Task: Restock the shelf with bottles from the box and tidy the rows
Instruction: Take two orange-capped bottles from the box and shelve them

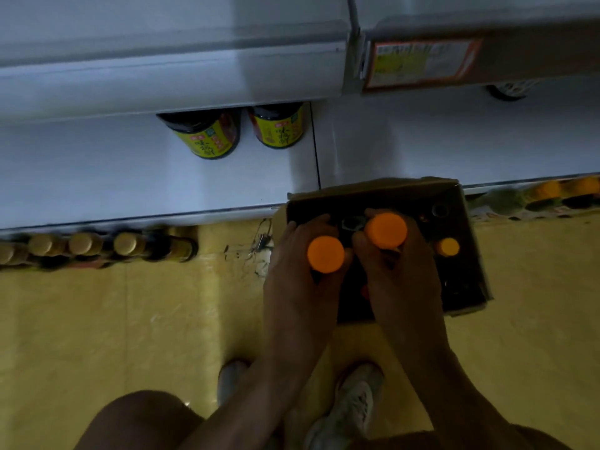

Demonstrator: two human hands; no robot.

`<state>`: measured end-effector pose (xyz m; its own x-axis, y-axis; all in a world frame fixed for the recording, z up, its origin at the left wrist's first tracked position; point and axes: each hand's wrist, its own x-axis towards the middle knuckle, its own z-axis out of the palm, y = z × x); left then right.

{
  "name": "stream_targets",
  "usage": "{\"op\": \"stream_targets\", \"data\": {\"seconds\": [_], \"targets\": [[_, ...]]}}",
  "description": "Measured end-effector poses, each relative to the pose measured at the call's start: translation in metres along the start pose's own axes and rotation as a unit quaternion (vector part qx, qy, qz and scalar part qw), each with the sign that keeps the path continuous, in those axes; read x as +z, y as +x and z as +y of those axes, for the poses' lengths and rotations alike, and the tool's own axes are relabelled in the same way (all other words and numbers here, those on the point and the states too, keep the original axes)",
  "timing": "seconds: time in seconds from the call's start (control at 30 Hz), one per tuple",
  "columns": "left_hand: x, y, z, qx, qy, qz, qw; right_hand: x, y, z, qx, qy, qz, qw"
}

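Head view, looking down. The left hand (300,284) grasps the neck of a dark bottle with an orange cap (325,254), fingers curled round it below the cap. The right hand (401,280) likewise grasps a second orange-capped bottle (385,230). Both bottles stand upright over the open cardboard box (389,187), just beside each other, with the right one slightly farther from the person. A third orange cap (448,247) shows deeper inside the box, to the right of the hands; the rest of the box's contents are too dark to tell.

The box's far rim meets the front lip of the white shelf (146,180). At the back of that shelf, two dark jars with yellow labels (207,134) stand side by side, partly hidden under the upper shelf (162,76). A red-edged price tag (422,63) is fixed to the upper shelf's edge on the right.

Below the shelf lip on the left, a row of tan-capped bottles (81,245) stands close together. The floor (113,319) is yellow; two pale shoes (354,404) show beneath the forearms.
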<state>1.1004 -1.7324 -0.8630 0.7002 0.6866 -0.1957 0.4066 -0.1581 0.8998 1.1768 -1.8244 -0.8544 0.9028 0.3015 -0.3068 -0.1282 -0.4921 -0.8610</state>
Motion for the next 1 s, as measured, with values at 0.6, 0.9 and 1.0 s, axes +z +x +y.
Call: {"op": "stream_targets", "data": {"seconds": [0.6, 0.9, 1.0], "targets": [[-0.216, -0.088, 0.275, -0.014, -0.022, -0.075, 0.997, -0.129, -0.154, -0.281, -0.068, 0.008, -0.069, 0.995], [-0.304, -0.130, 0.398, 0.039, -0.011, -0.053, 0.998, -0.165, -0.223, -0.439, -0.097, 0.004, -0.130, 0.987], [-0.328, -0.143, 0.420, 0.056, -0.034, -0.043, 0.997, -0.172, -0.241, -0.472, -0.122, -0.005, -0.124, 0.985]]}}
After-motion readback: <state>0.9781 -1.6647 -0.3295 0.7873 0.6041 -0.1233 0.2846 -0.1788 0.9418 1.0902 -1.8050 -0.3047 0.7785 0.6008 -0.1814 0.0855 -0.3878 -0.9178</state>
